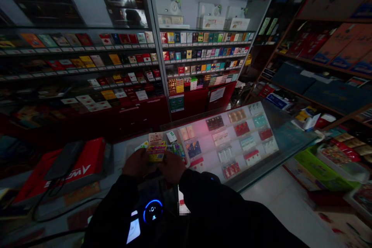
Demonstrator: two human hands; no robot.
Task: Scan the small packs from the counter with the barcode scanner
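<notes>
Both of my hands are on a small yellow and purple pack [157,152] above the counter. Its left side is in my left hand [137,162], and its right side is against my right hand [172,166]. Behind the pack a light-coloured card with print [155,138] stands up. A clear tray [128,148] with green and white small packs [176,148] lies around and beyond my hands. Dim light hides the details of my fingers.
A sloped white display rack [203,145] of packs stands right of my hands on the glass counter [287,139]. At the left lie a red box [93,162] and a dark device [65,159]. Near me a device with a blue glowing ring [153,211] stands.
</notes>
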